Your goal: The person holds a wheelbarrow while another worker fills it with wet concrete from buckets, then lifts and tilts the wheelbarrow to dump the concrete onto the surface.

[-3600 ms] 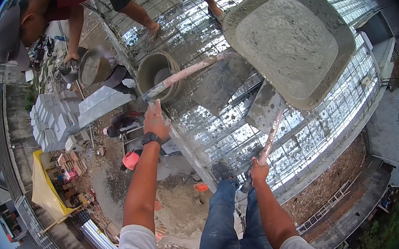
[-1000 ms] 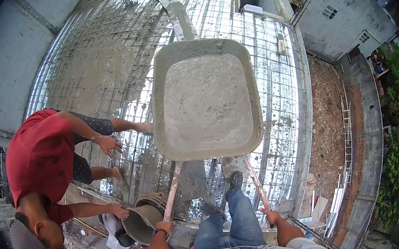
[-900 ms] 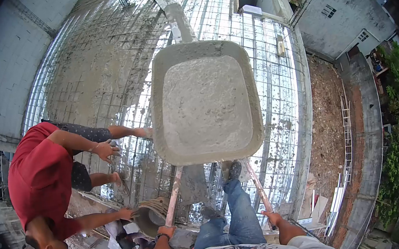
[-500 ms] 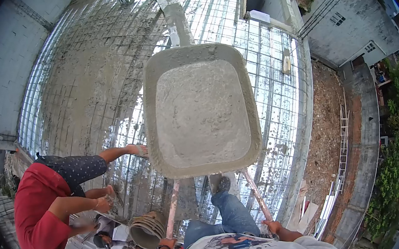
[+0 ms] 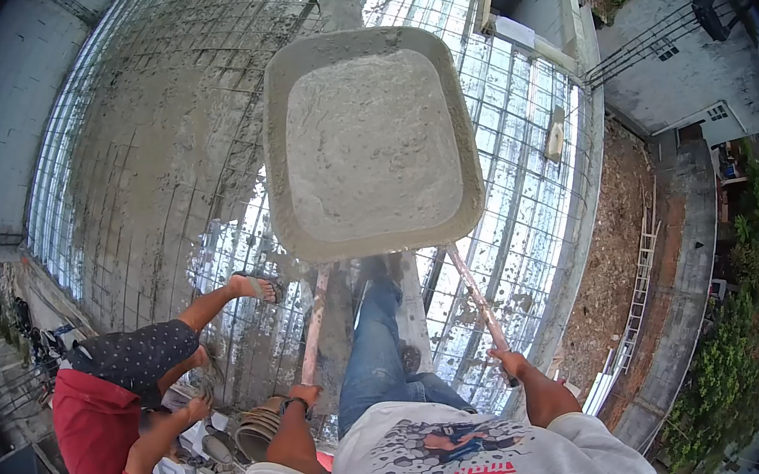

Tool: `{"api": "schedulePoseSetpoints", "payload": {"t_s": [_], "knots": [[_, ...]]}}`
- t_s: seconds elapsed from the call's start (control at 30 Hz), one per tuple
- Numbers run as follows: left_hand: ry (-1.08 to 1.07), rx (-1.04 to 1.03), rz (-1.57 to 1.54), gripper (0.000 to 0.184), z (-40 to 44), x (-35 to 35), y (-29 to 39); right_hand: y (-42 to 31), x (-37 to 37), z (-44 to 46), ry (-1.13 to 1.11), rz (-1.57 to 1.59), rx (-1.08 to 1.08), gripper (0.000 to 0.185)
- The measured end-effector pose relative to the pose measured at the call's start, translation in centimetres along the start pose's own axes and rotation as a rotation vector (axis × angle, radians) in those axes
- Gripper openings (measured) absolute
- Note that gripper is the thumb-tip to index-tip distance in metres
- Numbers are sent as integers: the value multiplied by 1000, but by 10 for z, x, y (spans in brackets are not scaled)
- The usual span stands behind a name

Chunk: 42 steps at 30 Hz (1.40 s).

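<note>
A wheelbarrow tray (image 5: pixel 278 155) full of wet grey concrete (image 5: pixel 373 148) is in front of me, upper centre. Two pale pinkish handles run back from it towards my body. My left hand (image 5: pixel 304 396) is wrapped round the end of the left handle (image 5: pixel 316 328), with a dark band at the wrist. My right hand (image 5: pixel 511 363) grips the end of the right handle (image 5: pixel 476 296). The barrow's wheel is hidden beneath the tray. My legs (image 5: pixel 373 351) are between the handles, one foot forward.
A person in a red shirt (image 5: pixel 101 442) bends at the lower left, one sandalled foot near the tray. Stacked buckets (image 5: pixel 259 430) stand beside my left arm. Steel mesh (image 5: pixel 523 172) over shiny decking surrounds the barrow, partly covered by wet concrete (image 5: pixel 143 162). A ladder (image 5: pixel 641 285) lies beyond the right edge.
Both hands, first apart with one on a handle, now hold both handles. The barrow has turned to straight ahead and moved forward over the deck. The person in red has shifted towards the lower left.
</note>
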<state>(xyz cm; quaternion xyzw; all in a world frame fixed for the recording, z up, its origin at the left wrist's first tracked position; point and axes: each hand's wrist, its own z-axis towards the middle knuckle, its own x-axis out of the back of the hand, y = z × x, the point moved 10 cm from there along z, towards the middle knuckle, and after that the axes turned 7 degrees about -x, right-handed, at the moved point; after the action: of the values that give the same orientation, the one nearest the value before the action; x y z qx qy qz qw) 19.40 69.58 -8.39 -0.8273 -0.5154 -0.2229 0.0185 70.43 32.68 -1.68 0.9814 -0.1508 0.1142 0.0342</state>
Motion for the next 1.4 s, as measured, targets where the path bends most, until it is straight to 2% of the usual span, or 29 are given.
{"api": "schedulePoseSetpoints", "payload": {"t_s": [0.1, 0.13, 0.17, 0.2, 0.27, 0.3, 0.37, 0.43, 0.53, 0.6, 0.67, 0.73, 0.8, 0.83, 0.9, 0.93, 1.0, 1.03, 1.13, 1.23, 1.27, 1.3, 1.4], "knots": [[28, 39, -19, 43, 15, 74, 12, -65, 24, -1, 86, -38, 187, 59], [87, 55, 4, 46, 31, 108, 17, -113, 41, -3, 129, -48, 273, 59], [130, 79, 21, 50, 40, 134, 20, -131, 52, -6, 108, -3, 190, 62], [93, 160, -128, 57, 23, 141, 19, -134, 57, -21, 98, -7, 136, 62], [97, 304, -430, 70, -8, 247, 61, -203, 84, -36, 105, -4, 104, 64], [172, 316, -451, 76, 1, 277, 61, -234, 96, -45, 141, -78, 129, 67], [290, 341, -472, 88, 10, 321, 61, -289, 120, -90, 184, -23, 111, 69], [380, 341, -644, 90, 8, 378, 75, -333, 145, -95, 255, -51, 173, 74], [417, 238, -888, 93, 2, 466, 116, -390, 175, -83, 133, 134, 273, 74], [375, 261, -754, 95, 39, 503, 104, -439, 199, -83, 206, 72, 325, 76], [489, 233, -727, 102, 19, 585, 146, -494, 221, -97, 234, 26, 332, 81], [506, 308, -577, 106, 73, 602, 114, -544, 240, -98, 240, 40, 345, 79], [411, 286, -581, 101, 107, 622, 112, -599, 259, -117, 230, 48, 352, 77], [377, 268, -588, 99, 111, 650, 124, -639, 275, -148, 327, -38, 400, 76], [377, 266, -595, 89, 124, 705, 138, -676, 291, -139, 229, 26, 347, 77], [404, 177, -561, 89, 134, 743, 153, -701, 304, -131, 191, 58, 336, 78], [425, 20, -503, 89, 133, 796, 188, -745, 335, -121, 267, -58, 359, 78], [403, 208, -649, 85, 146, 804, 173, -768, 348, -122, 277, -61, 366, 77], [397, 146, -571, 84, 162, 880, 195, -847, 378, -134, 261, -49, 391, 76], [420, 136, -710, 86, 185, 924, 197, -913, 397, -155, 217, -26, 364, 76], [426, 143, -650, 85, 194, 951, 201, -931, 402, -165, 199, 10, 278, 80], [432, 151, -591, 84, 188, 991, 218, -959, 411, -167, 214, -17, 298, 81], [418, 143, -653, 82, 249, 1026, 195, -1022, 433, -158, 230, -76, 275, 82]]}}
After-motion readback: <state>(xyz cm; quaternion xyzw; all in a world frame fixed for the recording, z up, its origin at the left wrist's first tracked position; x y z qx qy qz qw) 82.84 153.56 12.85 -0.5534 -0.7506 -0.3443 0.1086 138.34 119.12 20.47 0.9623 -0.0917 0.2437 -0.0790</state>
